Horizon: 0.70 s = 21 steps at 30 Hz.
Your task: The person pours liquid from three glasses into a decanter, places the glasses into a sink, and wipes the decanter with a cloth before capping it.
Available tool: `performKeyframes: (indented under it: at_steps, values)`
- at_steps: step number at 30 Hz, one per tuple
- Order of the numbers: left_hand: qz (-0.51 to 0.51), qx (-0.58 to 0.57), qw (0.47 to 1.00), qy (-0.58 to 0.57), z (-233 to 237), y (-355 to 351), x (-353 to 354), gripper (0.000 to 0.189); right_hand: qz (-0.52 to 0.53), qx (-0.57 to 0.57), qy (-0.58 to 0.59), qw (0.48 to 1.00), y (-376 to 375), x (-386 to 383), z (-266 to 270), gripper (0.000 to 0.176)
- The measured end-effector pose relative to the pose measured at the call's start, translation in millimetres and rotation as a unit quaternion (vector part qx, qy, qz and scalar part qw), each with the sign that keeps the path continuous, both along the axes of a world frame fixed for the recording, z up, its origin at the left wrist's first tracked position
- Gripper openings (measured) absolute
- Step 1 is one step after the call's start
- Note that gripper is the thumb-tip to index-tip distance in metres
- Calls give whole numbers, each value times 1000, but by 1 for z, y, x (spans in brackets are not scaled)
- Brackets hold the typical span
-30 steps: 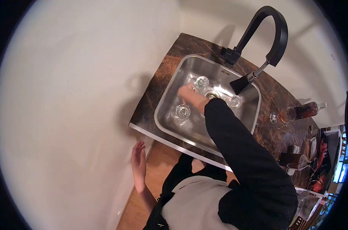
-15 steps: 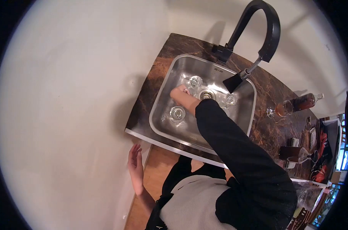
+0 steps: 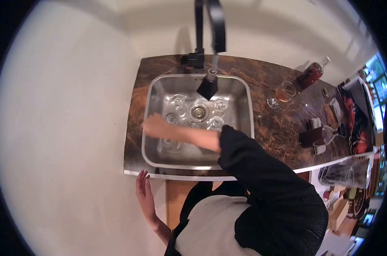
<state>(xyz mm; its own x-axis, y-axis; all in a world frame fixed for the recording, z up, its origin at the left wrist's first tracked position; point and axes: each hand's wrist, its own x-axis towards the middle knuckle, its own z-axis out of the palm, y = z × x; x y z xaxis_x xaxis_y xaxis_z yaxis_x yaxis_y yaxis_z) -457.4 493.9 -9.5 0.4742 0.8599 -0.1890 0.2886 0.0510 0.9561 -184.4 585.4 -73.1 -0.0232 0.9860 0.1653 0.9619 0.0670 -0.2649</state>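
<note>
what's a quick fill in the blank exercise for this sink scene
1. The faucet above the sink is ____ in colour.
2. The right hand reaches over glasses in the ____.
3. The bottle lies on the counter to the ____ of the sink.
4. The open left hand holds ____.
Missing words: black; sink; right; nothing.

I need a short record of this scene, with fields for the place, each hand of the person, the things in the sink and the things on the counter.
place: steel sink set in a brown stone counter, black faucet above it
in the sink: several clear glasses around the drain
reaching arm: right hand over the sink's left side, blurred; grip cannot be told
other arm: left hand open, below the counter's front edge, holding nothing
on the counter: stemmed glass with amber drink, beside a bottle
</note>
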Motion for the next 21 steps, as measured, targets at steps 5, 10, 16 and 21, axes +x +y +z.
performKeyframes:
  at_steps: [5,10,16,21]
  values:
    - [-55,-9,998,-10,4,-1,30,41,30,278,115,953,-142,-2,103,19]
    - [-112,-8,993,-27,0,-1,54,40,-203,442,88,869,-281,86,59,16]
    - [-148,-6,989,-23,-9,-11,66,40,-612,479,98,622,-386,225,-16,78]
    - [-167,-7,986,-30,-4,-23,72,39,-483,435,338,681,-399,261,-15,93]
